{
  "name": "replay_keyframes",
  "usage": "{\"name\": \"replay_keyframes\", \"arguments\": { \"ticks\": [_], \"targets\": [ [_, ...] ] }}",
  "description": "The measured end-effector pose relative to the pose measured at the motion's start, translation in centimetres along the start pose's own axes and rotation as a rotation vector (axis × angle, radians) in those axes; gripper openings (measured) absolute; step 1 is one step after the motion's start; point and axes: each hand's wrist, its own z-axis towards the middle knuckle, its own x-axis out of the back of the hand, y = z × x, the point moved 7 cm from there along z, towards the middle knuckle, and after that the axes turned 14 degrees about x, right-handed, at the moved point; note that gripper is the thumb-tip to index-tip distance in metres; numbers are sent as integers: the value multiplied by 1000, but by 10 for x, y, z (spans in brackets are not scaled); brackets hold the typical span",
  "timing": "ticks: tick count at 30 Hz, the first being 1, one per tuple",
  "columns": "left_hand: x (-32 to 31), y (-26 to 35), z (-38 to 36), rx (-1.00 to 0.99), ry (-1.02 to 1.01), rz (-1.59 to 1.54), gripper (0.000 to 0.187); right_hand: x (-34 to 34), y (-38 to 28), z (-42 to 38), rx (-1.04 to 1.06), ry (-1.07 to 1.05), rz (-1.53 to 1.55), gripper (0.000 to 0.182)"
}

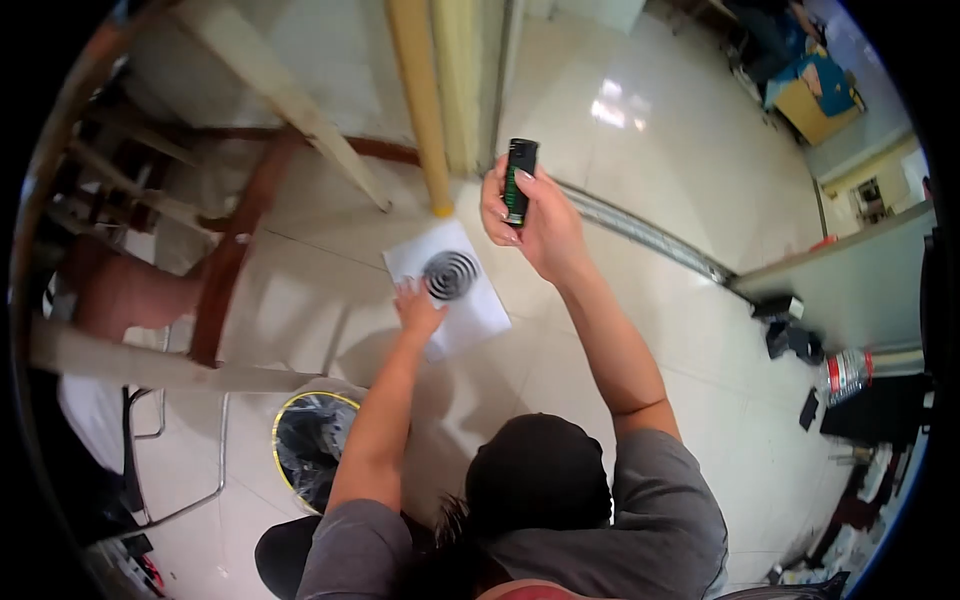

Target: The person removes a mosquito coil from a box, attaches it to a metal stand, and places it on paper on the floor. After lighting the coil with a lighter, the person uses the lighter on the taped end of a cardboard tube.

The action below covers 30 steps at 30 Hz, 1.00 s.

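Observation:
A white sheet (470,315) with black concentric rings printed on it lies tilted on the tiled floor. My left hand (418,308) rests at the left edge of the rings, its fingers spread on the paper. To the upper right of the sheet, raised above the floor, my right hand (532,215) is wrapped round a small black device (521,182) with green markings. The thumb lies across the device's front.
A bin with a yellow rim (280,440) and a plastic liner stands by my left arm. Wooden legs (290,100) and a yellow post (420,110) rise beyond the paper. A metal door track (640,228) crosses the floor. A bottle (848,372) is at right.

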Motion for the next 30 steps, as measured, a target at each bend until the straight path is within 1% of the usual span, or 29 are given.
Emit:
{"name": "replay_keyframes", "arguments": {
  "ticks": [2, 4, 5, 6, 7, 10, 11, 12, 14, 15, 16, 17, 20, 22, 24, 25, 28, 29, 30],
  "targets": [
    [66, 34, -23, -300, -86, -221, 73, -62, -40, 17, 116, -74, -173, 22],
    [140, 48, -66, -519, -15, -491, 55, -124, -82, 29, 328, -169, -367, 21],
    [181, 50, -91, -569, -10, -524, 52, -154, -101, 33, 443, -222, -434, 24],
    [225, 52, -121, -621, -11, -556, 49, -186, -120, 35, 515, -229, -510, 25],
    [263, 50, -148, -674, -18, -585, 45, -220, -140, 38, 650, -266, -593, 26],
    [340, 24, -198, -779, 37, -769, 37, -313, -171, 47, 992, -367, -749, 25],
    [363, 13, -212, -822, 130, -827, 33, -340, -167, 51, 893, -496, -900, 31],
    [383, -2, -222, -829, 153, -880, 32, -376, -156, 47, 827, -532, -904, 26],
    [418, -27, -241, -850, 191, -984, 30, -413, -129, 57, 900, -672, -1113, 22],
    [432, -41, -255, -902, 303, -977, 28, -432, -116, 57, 881, -726, -1418, 19],
    [446, -57, -268, -955, 419, -965, 26, -439, -96, 66, 815, -689, -1552, 18],
    [458, -71, -282, -1005, 536, -949, 24, -448, -81, 69, 836, -716, -1588, 19],
    [485, -123, -334, -1313, 676, -1296, 23, -472, -52, 68, 882, -742, -1700, 20],
    [497, -151, -355, -1425, 629, -1690, 24, -481, -40, 66, 909, -757, -1757, 20],
    [513, -172, -374, -1354, 585, -1785, 25, -481, -29, 64, 930, -798, -1769, 21],
    [517, -183, -379, -1317, 563, -1828, 27, -480, -30, 58, 1060, -804, -1712, 23],
    [527, -200, -383, -1231, 604, -1675, 29, -506, -75, 12, 1253, -621, -1533, 29],
    [529, -204, -382, -1209, 636, -1665, 29, -525, -81, -14, 1355, -701, -1367, 27],
    [529, -207, -381, -1183, 665, -1656, 30, -541, -74, -26, 1447, -774, -1258, 28]
  ]
}}
